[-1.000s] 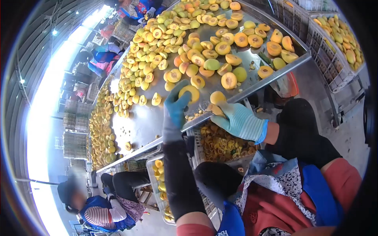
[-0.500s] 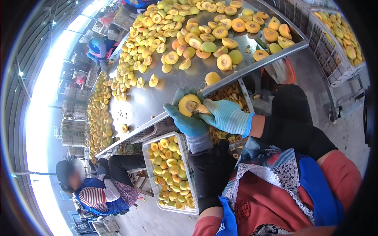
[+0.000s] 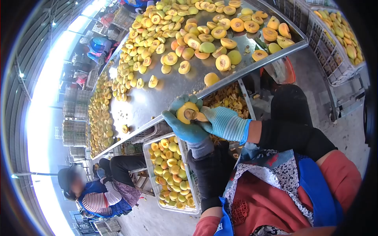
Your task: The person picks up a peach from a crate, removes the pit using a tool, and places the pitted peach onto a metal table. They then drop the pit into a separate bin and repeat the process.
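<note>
My left hand [image 3: 188, 128], in a blue-green glove, cups a halved yellow fruit [image 3: 183, 111] with its cut face up. My right hand [image 3: 224, 122], in a striped light-blue glove, is closed round the handle of a small pitting tool [image 3: 200, 116]. The tool's metal end sits at the pit in the middle of the fruit. Both hands are close together just off the near edge of the metal table [image 3: 141, 98], which bears many halved fruits. Below my left hand stands a white crate [image 3: 198, 196] of halved fruit.
A co-worker [image 3: 94, 192] sits at the lower left by the table. Another person [image 3: 100, 46] is at the upper left. A crate of fruit [image 3: 334, 67] stands at the right, near a red bucket [image 3: 290, 70]. Fruit scraps [image 3: 228, 100] lie under the table edge.
Both hands have shifted slightly down and left with the fruit and tool. The co-worker at the lower left and the person at the upper left have moved a little.
</note>
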`<state>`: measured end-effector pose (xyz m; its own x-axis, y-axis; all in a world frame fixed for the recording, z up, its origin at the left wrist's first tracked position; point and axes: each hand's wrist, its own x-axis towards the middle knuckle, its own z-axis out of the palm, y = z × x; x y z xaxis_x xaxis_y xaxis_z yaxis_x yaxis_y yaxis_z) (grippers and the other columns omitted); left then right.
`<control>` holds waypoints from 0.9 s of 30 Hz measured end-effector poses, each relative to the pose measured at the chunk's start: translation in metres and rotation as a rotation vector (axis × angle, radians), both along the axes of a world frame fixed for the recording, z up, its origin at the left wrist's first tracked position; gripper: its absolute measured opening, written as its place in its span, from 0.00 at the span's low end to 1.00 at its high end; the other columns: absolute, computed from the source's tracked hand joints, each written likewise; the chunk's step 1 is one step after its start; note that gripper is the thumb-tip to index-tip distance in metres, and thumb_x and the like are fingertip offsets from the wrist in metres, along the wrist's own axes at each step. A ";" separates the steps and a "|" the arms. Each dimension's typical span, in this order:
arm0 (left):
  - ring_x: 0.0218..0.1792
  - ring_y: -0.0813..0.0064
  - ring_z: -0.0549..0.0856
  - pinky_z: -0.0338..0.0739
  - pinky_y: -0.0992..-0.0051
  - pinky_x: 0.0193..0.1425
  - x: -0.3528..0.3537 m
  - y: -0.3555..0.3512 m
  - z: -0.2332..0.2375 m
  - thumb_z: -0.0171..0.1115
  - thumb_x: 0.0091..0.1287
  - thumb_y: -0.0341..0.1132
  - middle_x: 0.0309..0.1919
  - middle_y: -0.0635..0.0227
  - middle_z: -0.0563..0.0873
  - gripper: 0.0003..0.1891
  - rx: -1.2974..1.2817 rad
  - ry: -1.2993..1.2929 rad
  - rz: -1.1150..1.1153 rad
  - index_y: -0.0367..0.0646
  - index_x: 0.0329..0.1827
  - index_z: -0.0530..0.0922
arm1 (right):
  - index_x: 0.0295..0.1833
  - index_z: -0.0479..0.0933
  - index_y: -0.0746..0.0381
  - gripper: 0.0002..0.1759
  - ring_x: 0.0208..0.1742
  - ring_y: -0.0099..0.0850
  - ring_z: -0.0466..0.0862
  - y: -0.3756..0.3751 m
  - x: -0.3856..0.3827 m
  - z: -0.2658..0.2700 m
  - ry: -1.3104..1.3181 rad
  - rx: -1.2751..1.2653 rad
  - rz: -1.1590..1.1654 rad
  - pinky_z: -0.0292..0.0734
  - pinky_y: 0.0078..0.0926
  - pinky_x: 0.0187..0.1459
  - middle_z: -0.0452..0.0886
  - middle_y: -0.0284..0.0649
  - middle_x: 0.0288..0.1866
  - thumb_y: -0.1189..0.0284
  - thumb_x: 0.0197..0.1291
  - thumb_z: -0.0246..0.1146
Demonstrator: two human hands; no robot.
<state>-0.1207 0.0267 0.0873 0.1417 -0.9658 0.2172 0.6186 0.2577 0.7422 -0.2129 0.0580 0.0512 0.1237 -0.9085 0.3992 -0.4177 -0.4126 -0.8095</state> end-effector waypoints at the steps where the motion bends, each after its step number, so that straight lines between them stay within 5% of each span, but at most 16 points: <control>1: 0.34 0.63 0.80 0.77 0.65 0.38 0.003 -0.001 -0.001 0.41 0.76 0.60 0.36 0.55 0.80 0.32 -0.005 -0.020 -0.010 0.35 0.45 0.78 | 0.44 0.72 0.64 0.14 0.29 0.52 0.83 0.000 0.001 -0.002 -0.008 -0.003 0.012 0.77 0.50 0.31 0.82 0.52 0.28 0.63 0.64 0.60; 8: 0.39 0.62 0.80 0.78 0.64 0.38 0.014 0.010 0.006 0.46 0.74 0.60 0.39 0.57 0.80 0.30 0.082 -0.315 0.042 0.36 0.44 0.77 | 0.44 0.73 0.62 0.13 0.32 0.56 0.82 0.004 0.007 -0.013 -0.127 0.005 0.083 0.76 0.52 0.34 0.82 0.53 0.29 0.63 0.63 0.60; 14: 0.39 0.63 0.80 0.77 0.65 0.37 0.002 0.009 0.006 0.47 0.73 0.61 0.40 0.58 0.80 0.31 0.091 -0.030 0.000 0.35 0.45 0.77 | 0.43 0.72 0.63 0.14 0.33 0.56 0.82 0.012 0.005 0.000 -0.131 0.039 -0.019 0.76 0.52 0.35 0.81 0.54 0.30 0.63 0.63 0.60; 23: 0.29 0.63 0.81 0.77 0.68 0.33 0.006 0.012 0.003 0.45 0.75 0.56 0.31 0.55 0.82 0.30 0.086 -0.232 0.035 0.33 0.39 0.80 | 0.43 0.75 0.63 0.13 0.34 0.56 0.82 0.014 -0.002 -0.008 -0.183 0.053 0.168 0.76 0.50 0.35 0.82 0.55 0.32 0.63 0.64 0.59; 26: 0.24 0.65 0.81 0.77 0.69 0.31 0.015 0.006 0.001 0.44 0.75 0.54 0.26 0.56 0.83 0.30 0.009 -0.452 0.033 0.33 0.34 0.81 | 0.44 0.78 0.61 0.15 0.36 0.54 0.82 0.015 -0.010 -0.002 -0.218 0.265 0.324 0.75 0.45 0.38 0.82 0.54 0.34 0.60 0.69 0.56; 27: 0.23 0.66 0.81 0.78 0.69 0.31 0.017 0.005 0.004 0.44 0.75 0.54 0.23 0.57 0.83 0.31 -0.019 -0.540 0.032 0.33 0.31 0.81 | 0.45 0.78 0.62 0.15 0.37 0.54 0.82 0.016 -0.014 -0.002 -0.162 0.151 0.330 0.76 0.45 0.39 0.83 0.53 0.34 0.60 0.69 0.55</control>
<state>-0.1039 0.0313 0.0917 0.0346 -0.9581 0.2845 0.1416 0.2865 0.9476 -0.2264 0.0740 0.0495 0.3648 -0.8806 0.3023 -0.1445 -0.3743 -0.9160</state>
